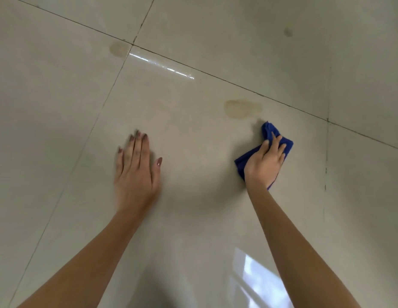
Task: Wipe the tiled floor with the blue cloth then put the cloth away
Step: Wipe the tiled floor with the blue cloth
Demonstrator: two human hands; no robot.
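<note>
The blue cloth (269, 132) lies bunched on the glossy beige tiled floor (193, 121), right of centre. My right hand (263, 162) presses down on it with fingers spread flat over the fabric, covering its middle. A yellowish stain (241, 108) sits on the tile just above and left of the cloth. My left hand (136, 167) rests flat on the tile to the left, fingers straight and together, holding nothing.
A second yellowish stain (119, 48) lies near the grout crossing at upper left. A small dark spot (288, 32) marks the tile at upper right. Dark grout lines (326, 165) run between tiles. A window reflection (258, 283) shines at the bottom.
</note>
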